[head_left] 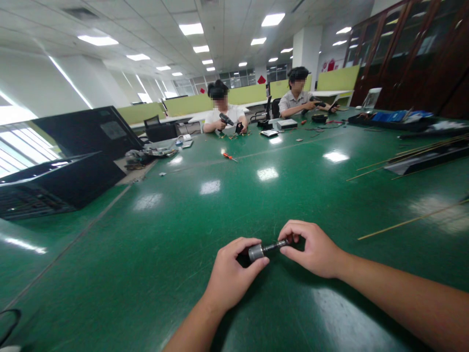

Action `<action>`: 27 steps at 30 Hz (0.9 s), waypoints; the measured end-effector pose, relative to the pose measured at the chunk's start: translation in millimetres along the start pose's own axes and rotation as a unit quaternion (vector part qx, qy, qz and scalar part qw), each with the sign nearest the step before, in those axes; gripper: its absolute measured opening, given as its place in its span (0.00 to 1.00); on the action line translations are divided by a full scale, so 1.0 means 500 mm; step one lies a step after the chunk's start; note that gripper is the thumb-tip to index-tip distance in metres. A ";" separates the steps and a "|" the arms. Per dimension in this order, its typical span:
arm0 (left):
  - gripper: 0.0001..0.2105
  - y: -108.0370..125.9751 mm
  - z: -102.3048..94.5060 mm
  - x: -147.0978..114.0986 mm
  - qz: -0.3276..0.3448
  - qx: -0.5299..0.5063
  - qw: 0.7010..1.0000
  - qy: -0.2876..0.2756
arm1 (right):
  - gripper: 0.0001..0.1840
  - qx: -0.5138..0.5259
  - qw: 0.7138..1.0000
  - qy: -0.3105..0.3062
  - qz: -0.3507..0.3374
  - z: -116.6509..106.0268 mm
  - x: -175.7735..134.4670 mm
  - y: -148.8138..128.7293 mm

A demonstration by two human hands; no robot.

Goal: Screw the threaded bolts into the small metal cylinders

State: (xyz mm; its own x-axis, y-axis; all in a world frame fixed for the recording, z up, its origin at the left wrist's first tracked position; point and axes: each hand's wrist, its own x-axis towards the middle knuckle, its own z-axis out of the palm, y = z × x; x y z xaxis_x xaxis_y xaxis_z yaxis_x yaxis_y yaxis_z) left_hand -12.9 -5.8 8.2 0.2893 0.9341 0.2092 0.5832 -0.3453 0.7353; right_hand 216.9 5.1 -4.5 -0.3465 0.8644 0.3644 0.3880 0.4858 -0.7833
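- Working over a glossy green table (146,254), finely scratched across the surface and mirroring the ceiling lights (273,19) in pale patches.
- Clamping a grey metal cylinder (256,252) between thumb and fingers of the left hand (229,274), toward the near edge of the surface, right of its middle.
- Pinching the free end of the cylinder's thin dark shaft (271,246) with the right hand (311,247).
- Facing, at the far edge, one person in white (211,117) with a dark power drill (226,119), and another person in a patterned shirt (286,105).
- Having a red screwdriver (229,156) lying short of the far edge, a large black casing (54,188) at the left edge, thin rods (410,220) by the right edge, and a black tray (361,120) with blue items (392,116) toward the far right corner.
- Seeing, farther off, yellow-green partitions (238,94), a white column (307,49) and dark cabinets (406,54).
- Losing some left fingertips behind the cylinder, and the shaft's tip inside the right grip.
- Cannot tell whether the cylinder touches the surface.
- Losing both forearms (399,293) at the frame's border; likewise a black loop (18,319), near left, too cut off to identify.
- Finding the scraps (238,136) before the person in white too small to make out.
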 end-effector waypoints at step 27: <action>0.12 -0.001 -0.005 0.003 -0.032 -0.018 0.999 0.026 | 0.05 0.051 0.994 0.091 0.018 -0.008 0.001 -0.001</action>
State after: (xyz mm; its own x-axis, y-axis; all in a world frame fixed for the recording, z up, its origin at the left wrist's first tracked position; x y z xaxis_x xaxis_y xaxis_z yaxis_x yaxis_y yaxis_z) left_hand -14.5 -4.2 9.6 0.2128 0.9576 0.1940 0.5716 -0.2830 0.7702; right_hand 219.7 5.7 -2.0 -0.1696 0.8943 0.4140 0.3052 0.4471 -0.8408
